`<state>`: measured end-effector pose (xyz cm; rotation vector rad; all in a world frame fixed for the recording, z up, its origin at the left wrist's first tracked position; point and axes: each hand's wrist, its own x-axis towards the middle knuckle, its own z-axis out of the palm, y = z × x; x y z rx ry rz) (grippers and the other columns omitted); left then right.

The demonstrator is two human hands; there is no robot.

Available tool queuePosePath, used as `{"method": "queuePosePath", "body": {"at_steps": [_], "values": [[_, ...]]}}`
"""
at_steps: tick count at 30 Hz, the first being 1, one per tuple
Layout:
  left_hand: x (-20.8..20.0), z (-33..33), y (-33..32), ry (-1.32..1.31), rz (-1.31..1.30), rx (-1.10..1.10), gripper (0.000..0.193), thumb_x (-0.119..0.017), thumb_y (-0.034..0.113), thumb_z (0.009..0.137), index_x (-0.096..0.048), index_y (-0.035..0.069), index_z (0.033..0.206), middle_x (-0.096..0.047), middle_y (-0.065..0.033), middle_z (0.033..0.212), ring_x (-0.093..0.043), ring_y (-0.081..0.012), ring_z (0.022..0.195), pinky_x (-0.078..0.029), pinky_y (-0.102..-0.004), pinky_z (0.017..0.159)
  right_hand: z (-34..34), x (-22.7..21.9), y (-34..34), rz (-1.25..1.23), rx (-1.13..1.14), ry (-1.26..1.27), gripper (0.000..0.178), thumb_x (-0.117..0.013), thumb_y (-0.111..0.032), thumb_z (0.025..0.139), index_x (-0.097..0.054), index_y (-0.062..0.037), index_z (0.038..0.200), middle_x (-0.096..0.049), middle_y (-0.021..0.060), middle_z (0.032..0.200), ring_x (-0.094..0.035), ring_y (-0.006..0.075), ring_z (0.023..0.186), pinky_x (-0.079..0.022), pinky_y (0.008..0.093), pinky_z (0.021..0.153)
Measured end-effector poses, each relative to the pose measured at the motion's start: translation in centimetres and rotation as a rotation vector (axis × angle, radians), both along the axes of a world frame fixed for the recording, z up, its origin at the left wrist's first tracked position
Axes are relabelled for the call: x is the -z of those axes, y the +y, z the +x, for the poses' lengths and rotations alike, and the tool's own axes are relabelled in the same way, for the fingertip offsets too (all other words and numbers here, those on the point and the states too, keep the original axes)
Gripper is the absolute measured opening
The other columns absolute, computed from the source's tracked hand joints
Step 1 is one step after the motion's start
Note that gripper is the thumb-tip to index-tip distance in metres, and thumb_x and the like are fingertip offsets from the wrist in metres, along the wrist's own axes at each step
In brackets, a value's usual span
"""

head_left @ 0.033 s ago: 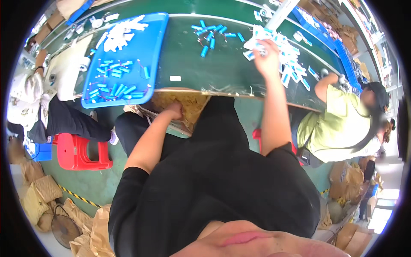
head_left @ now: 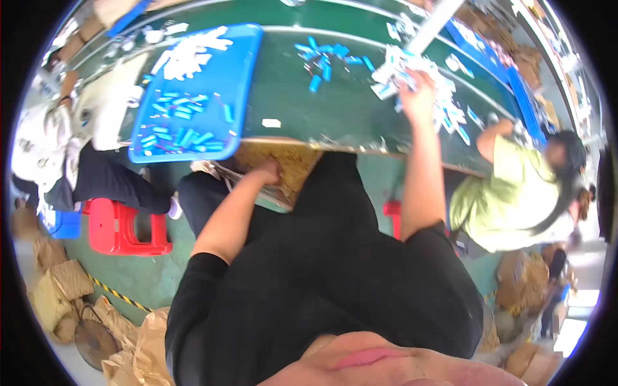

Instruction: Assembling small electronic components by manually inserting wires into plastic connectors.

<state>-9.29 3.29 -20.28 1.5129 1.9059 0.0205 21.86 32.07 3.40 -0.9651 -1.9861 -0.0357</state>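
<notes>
My right hand (head_left: 418, 96) reaches over a heap of white and blue flat pieces (head_left: 444, 103) at the far right of the table. Its fingers are bent down among the pieces; what they grip is blurred. Below the table's front edge, my left hand (head_left: 271, 171) is curled inside an open box (head_left: 302, 168) with yellowish contents. Whatever those fingers hold is hidden. Between the heap and a blue tray (head_left: 248, 83) lie several loose blue cylinders with thin wires (head_left: 326, 71). Inside the tray are more wired blue cylinders (head_left: 187, 137) and a pile of white pieces (head_left: 193, 55).
A small white piece (head_left: 271, 123) lies near the front edge of the green table (head_left: 347, 116). A metal post (head_left: 434, 26) rises behind the heap. One co-worker in a light green shirt (head_left: 496, 206) sits at right; another stands or sits at left near a red stool (head_left: 116, 225).
The whole view has shifted slightly right and down. Against the heap, my right hand has moved a little right and nearer. My left hand stays in the box.
</notes>
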Motion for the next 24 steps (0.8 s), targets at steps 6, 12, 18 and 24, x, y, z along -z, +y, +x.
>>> {"method": "queuePosePath", "body": {"at_steps": [6, 12, 18, 24], "values": [[3.2, -0.1, -0.8, -0.069, 0.057, -0.01, 0.037, -0.068, 0.015, 0.083, -0.075, 0.012, 0.119, -0.072, -0.0197, 0.122, -0.069, -0.0379, 0.115, -0.055, -0.0472, 0.096, 9.0, -2.6, 5.4, 0.04, 0.555, -0.4, 0.04, -0.074, -0.031, 0.087, -0.075, -0.0116, 0.123, -0.07, 0.0196, 0.126, -0.064, 0.0404, 0.117, -0.051, 0.05, 0.101], [2.6, 0.1, -1.5, -0.086, 0.055, -0.003, 0.03, -0.064, 0.018, 0.083, -0.077, 0.008, 0.109, -0.074, -0.0213, 0.113, -0.07, -0.0391, 0.108, -0.055, -0.0477, 0.091, 10.1, 0.1, 8.2, -0.016, 0.579, -0.236, 0.036, -0.069, -0.019, 0.088, -0.074, -0.0068, 0.122, -0.071, 0.0195, 0.124, -0.063, 0.0354, 0.123, -0.046, 0.0489, 0.109], [4.0, -0.9, -2.6, -0.238, 0.026, -0.073, 0.032, -0.073, 0.015, 0.075, -0.078, 0.009, 0.105, -0.076, -0.0179, 0.108, -0.072, -0.0352, 0.102, -0.056, -0.0479, 0.087, -4.1, -6.0, -9.1, -0.304, -0.53, 0.688, 0.021, -0.062, -0.003, 0.098, -0.073, 0.0009, 0.115, -0.075, 0.0129, 0.112, -0.068, 0.0225, 0.107, -0.05, 0.0364, 0.1], [-2.0, 4.3, 1.1, -0.281, 0.511, 0.075, 0.029, -0.075, 0.023, 0.085, -0.077, 0.004, 0.106, -0.076, -0.0151, 0.107, -0.071, -0.0317, 0.101, -0.055, -0.0453, 0.093, -7.4, -14.4, -28.4, -0.848, -2.091, 0.786, 0.057, -0.063, -0.037, 0.096, -0.068, 0.0103, 0.127, -0.066, 0.0271, 0.133, -0.06, 0.0348, 0.126, -0.044, 0.0443, 0.106]]}}
